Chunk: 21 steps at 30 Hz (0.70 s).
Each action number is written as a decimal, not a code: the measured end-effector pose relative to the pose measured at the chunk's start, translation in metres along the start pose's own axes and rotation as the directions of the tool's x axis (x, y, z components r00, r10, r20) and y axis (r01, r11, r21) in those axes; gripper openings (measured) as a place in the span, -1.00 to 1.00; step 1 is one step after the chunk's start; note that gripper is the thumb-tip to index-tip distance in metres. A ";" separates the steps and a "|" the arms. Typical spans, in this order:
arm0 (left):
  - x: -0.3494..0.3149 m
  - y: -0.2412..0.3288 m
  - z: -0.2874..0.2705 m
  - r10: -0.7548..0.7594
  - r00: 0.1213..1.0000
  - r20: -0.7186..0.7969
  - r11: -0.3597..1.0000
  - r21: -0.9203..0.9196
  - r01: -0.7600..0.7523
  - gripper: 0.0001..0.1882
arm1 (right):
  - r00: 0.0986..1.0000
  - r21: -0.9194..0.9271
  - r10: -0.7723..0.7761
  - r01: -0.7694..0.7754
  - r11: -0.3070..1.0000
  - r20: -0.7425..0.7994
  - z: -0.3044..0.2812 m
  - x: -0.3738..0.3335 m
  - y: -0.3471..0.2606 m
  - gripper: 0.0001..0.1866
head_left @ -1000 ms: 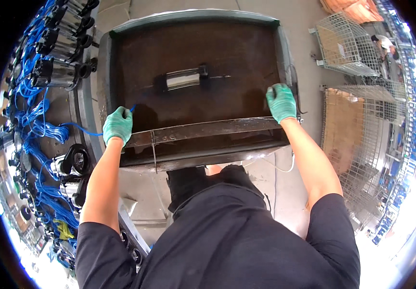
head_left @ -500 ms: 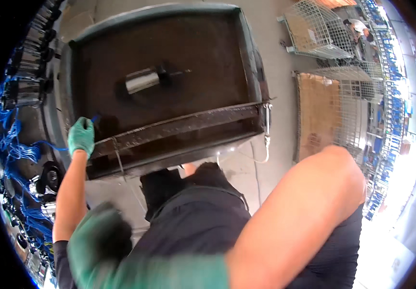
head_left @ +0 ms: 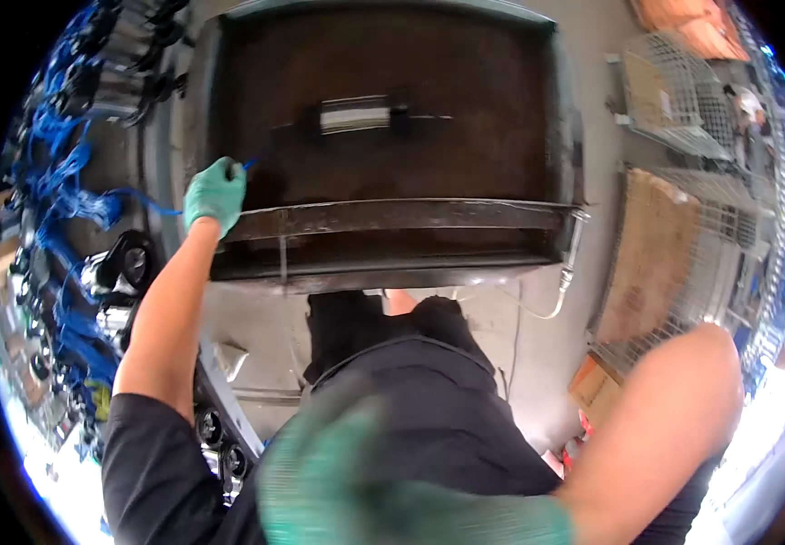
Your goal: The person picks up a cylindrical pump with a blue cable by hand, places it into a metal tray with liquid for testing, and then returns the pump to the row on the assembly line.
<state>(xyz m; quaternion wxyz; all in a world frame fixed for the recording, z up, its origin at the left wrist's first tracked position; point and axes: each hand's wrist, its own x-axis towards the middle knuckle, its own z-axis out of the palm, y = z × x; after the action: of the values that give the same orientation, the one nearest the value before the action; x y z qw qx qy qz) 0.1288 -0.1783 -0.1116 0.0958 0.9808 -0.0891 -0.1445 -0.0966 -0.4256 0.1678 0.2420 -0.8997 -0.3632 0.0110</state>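
Observation:
Level with the left wall of a large dark metal tank [head_left: 560,100], my left hand [head_left: 217,193] in a green glove is closed around a thin blue cable [head_left: 250,164]. Its short end pokes out past the fingers over the tank. On the other side, the cable runs left toward a heap of blue cables. Inside the tank lies a silvery metal cylinder [head_left: 356,118] with dark ends, apart from both hands. My right hand [head_left: 329,472], also green-gloved, is raised close in front of my body. Motion smears its fingers, so whatever it may hold is hidden.
A dark bar [head_left: 410,215] crosses the tank's near part. At its right end hangs a pale hose [head_left: 563,289]. Along the left stand several metal cylinders with bundled blue cables [head_left: 93,204]. Wire cages [head_left: 678,100] and a cardboard panel [head_left: 651,254] stand at right; a person is beyond.
The view has turned, so the tank sits farther right and squarer. My left hand keeps its grip on the blue cable at the wall. My right hand has moved rightward across my body, still blurred.

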 end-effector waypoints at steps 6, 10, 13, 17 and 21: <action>-0.004 -0.026 -0.006 0.005 1.000 -0.014 0.997 -0.073 -0.006 -0.67 | 0.998 0.048 -0.048 0.049 0.998 -0.037 0.007 0.001 -0.001 -0.86; -0.003 -0.005 -0.014 -0.040 0.999 0.004 0.998 -0.055 0.040 -0.69 | 0.999 0.022 -0.032 0.033 0.999 -0.022 0.003 -0.003 0.003 -0.85; 0.002 -0.010 -0.002 -0.009 1.000 -0.005 1.000 -0.011 0.009 -0.68 | 1.000 0.008 -0.030 0.031 1.000 -0.005 0.002 -0.004 0.002 -0.84; -0.002 -0.004 -0.001 -0.042 0.999 0.017 0.999 0.023 0.041 -0.68 | 0.999 0.023 -0.035 0.035 0.999 -0.005 0.003 -0.005 0.008 -0.83; -0.009 -0.029 -0.014 -0.043 0.999 0.006 0.999 -0.031 0.043 -0.67 | 0.995 0.067 -0.090 0.092 0.994 -0.035 0.009 -0.002 0.005 -0.82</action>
<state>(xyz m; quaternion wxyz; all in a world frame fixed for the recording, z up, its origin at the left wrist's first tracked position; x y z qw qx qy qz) 0.1289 -0.1465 -0.1026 0.1076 0.9805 -0.0660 -0.1505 -0.0963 -0.4258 0.1569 0.2788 -0.8735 -0.3992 -0.0019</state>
